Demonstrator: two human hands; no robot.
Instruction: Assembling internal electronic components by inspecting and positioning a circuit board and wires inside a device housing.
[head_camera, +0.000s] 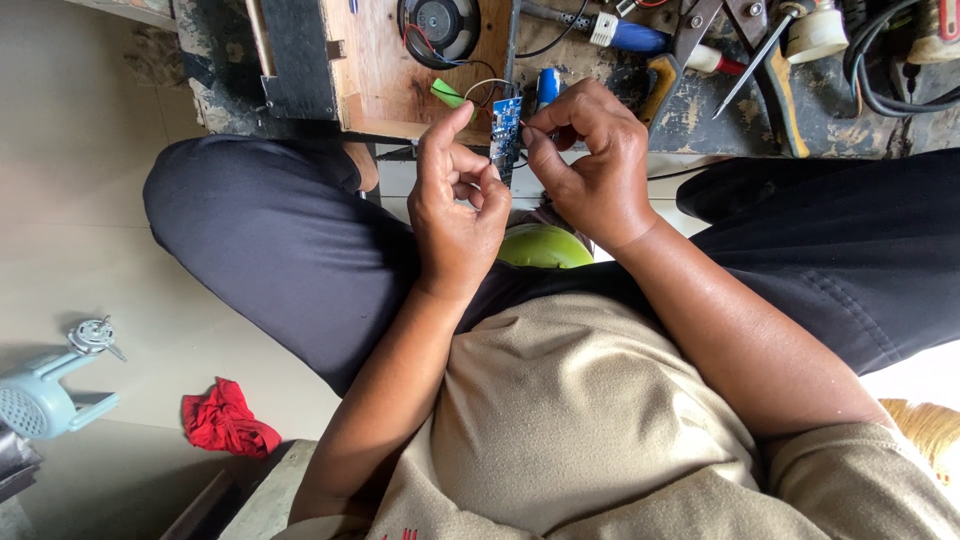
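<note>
A small blue circuit board (505, 127) stands upright between my two hands, above my lap. My left hand (455, 200) pinches its lower edge with the fingers curled. My right hand (590, 160) pinches a thin wire at the board's upper right edge, thumb and forefinger closed on it. Thin wires run from the board up to a black round speaker (440, 28) set in a wooden panel (385, 70).
A dirty workbench (700, 100) at the top holds pliers (680, 50), a screwdriver (750, 60), a blue-handled tool (630, 35) and black cables (880, 70). A green round object (545, 248) lies in my lap. On the floor at left lie a red cloth (225, 418) and a pale blue fan part (45, 395).
</note>
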